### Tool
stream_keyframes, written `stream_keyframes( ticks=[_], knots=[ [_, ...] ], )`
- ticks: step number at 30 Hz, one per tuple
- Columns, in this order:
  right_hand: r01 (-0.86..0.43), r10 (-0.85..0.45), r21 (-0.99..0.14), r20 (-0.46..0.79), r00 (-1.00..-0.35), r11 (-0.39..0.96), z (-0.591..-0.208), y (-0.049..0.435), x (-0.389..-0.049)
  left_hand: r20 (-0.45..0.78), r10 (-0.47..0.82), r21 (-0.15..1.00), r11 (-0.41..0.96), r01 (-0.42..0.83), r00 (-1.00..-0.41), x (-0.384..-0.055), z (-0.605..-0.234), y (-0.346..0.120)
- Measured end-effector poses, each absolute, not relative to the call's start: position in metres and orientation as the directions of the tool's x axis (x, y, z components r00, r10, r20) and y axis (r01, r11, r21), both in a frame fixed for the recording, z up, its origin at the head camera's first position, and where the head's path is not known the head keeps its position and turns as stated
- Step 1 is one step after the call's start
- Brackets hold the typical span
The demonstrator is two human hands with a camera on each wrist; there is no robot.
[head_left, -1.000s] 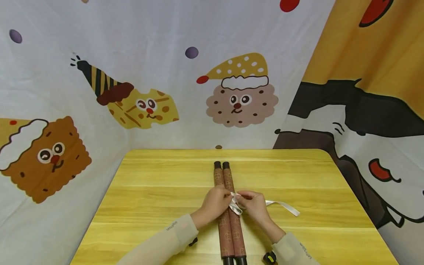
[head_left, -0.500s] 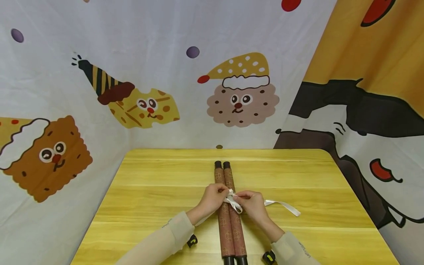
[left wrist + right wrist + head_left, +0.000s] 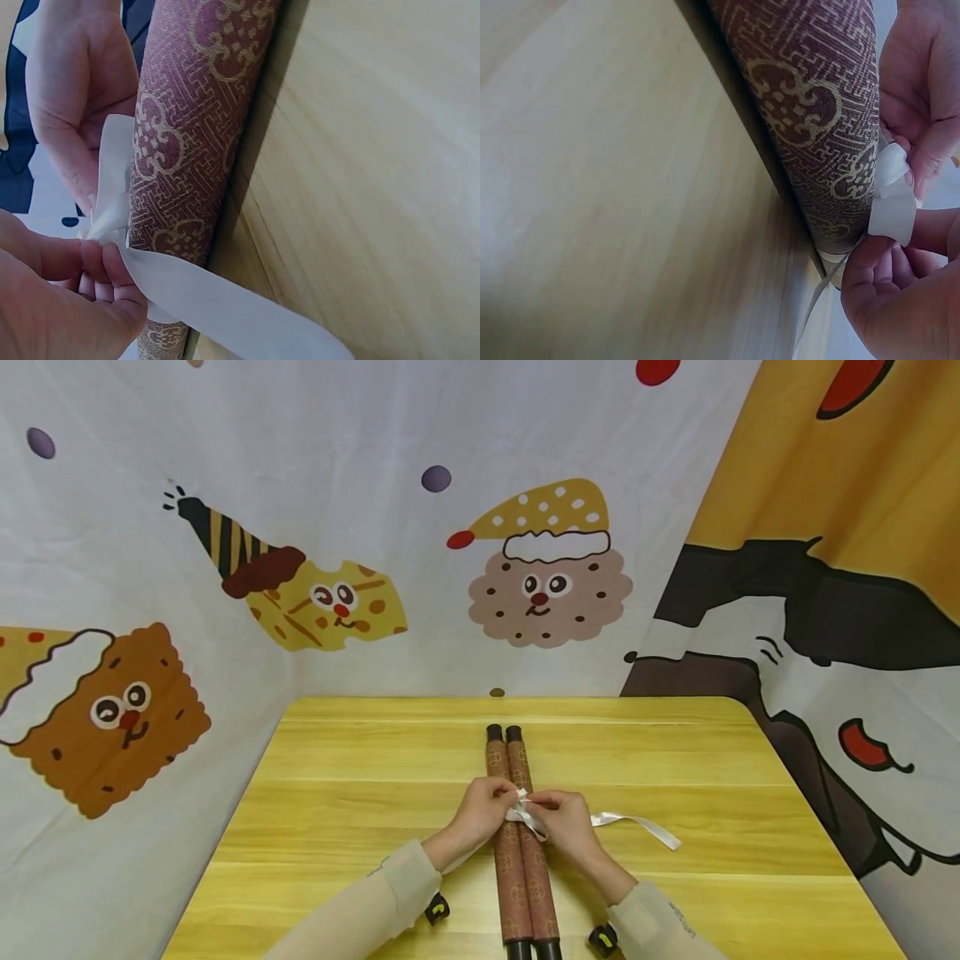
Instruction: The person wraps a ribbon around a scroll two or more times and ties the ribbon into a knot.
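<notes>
Two hanging scrolls (image 3: 510, 878), rolled in brown-red cloth with a gold pattern and black end knobs, lie side by side on the table. A white ribbon (image 3: 217, 301) is looped round them, with a bow-like loop and knot on top at mid-length. My left hand (image 3: 480, 810) pinches the ribbon at the knot from the left, thumb against curled fingers. From the right, my right hand (image 3: 567, 828) pinches a ribbon loop (image 3: 892, 217) close to the same knot. The fingertips of both hands nearly meet and partly hide the knot.
A ribbon tail (image 3: 637, 823) stretches out to the right on the wooden table (image 3: 337, 760). Black straps with yellow marks, one (image 3: 437, 909) by the left cuff and another (image 3: 603, 939) by the right, show beneath the wrists. A cartoon-printed curtain (image 3: 375, 443) hangs behind the table.
My left hand has shifted slightly left and drawn the ribbon with it. The white loop between the hands has become smaller, while my right hand has moved slightly left. The scrolls stay in place.
</notes>
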State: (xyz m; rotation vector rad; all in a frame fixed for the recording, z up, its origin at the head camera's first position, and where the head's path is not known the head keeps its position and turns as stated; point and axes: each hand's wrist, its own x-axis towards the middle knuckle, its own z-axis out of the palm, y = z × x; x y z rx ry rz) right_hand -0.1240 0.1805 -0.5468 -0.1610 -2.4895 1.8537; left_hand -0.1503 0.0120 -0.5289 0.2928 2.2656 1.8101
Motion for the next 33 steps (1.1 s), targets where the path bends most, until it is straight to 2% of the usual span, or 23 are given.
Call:
stream_keyframes(
  ticks=[3, 11, 22, 29, 33],
  knots=[
    [0.069, 0.114, -0.956, -0.038, -0.993, 0.285, -0.546, 0.18, -0.125, -0.061, 0.283, 0.975, 0.221, 0.004, -0.957, -0.15, -0.53, 0.012],
    [0.083, 0.129, -0.952, -0.047, -0.991, 0.294, -0.546, 0.177, -0.127, -0.001, 0.241, 0.937, 0.34, 0.084, -0.971, -0.149, -0.529, 0.011],
    [0.086, 0.131, -0.955, -0.05, -0.99, 0.285, -0.545, 0.173, -0.127, -0.029, 0.253, 0.983, 0.182, 0.019, -0.967, -0.144, -0.522, 0.009],
    [0.105, 0.15, -0.969, -0.072, -0.986, 0.223, -0.547, 0.172, -0.13, 0.021, 0.272, 0.968, 0.236, 0.087, -0.962, -0.14, -0.525, 0.009],
    [0.107, 0.138, -0.974, -0.081, -0.987, 0.2, -0.547, 0.172, -0.131, 0.011, 0.254, 0.97, 0.23, 0.072, -0.967, -0.138, -0.527, 0.007]
  ],
)
